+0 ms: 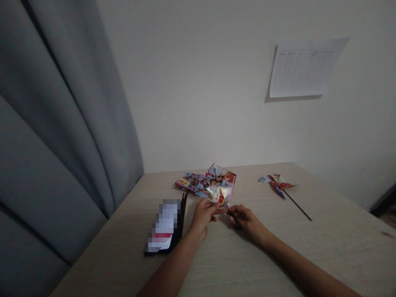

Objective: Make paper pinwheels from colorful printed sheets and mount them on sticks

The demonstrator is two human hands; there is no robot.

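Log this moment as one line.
left hand: holds printed paper | right hand: holds scissors at the paper | pinwheel: lies on table, right of hands

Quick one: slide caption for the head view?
Left hand holding a colorful printed sheet, right hand holding scissors against it, a paper pinwheel lying off to the right.
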